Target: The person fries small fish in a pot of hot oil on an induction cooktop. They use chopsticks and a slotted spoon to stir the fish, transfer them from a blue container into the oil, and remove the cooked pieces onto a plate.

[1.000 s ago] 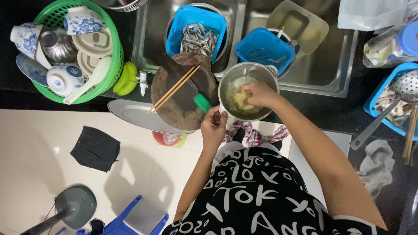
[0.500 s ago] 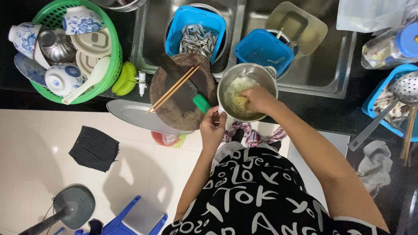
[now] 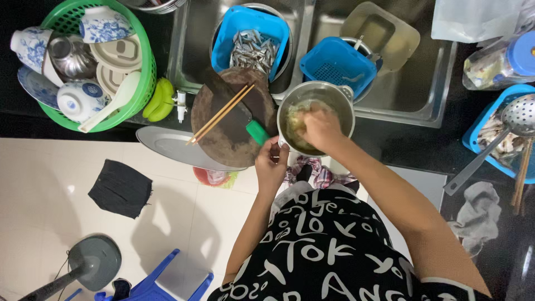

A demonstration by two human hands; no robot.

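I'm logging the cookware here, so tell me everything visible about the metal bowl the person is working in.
The metal bowl is round, shiny steel, upright on the dark counter edge before the sink. It holds a pale yellowish mix. The right hand is inside it; the left hand grips its near rim. The round wooden board sits just beside it.

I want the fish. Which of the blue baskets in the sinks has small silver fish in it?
The left blue basket, beyond the round cutting board. The right blue basket beside it looks nearly empty.
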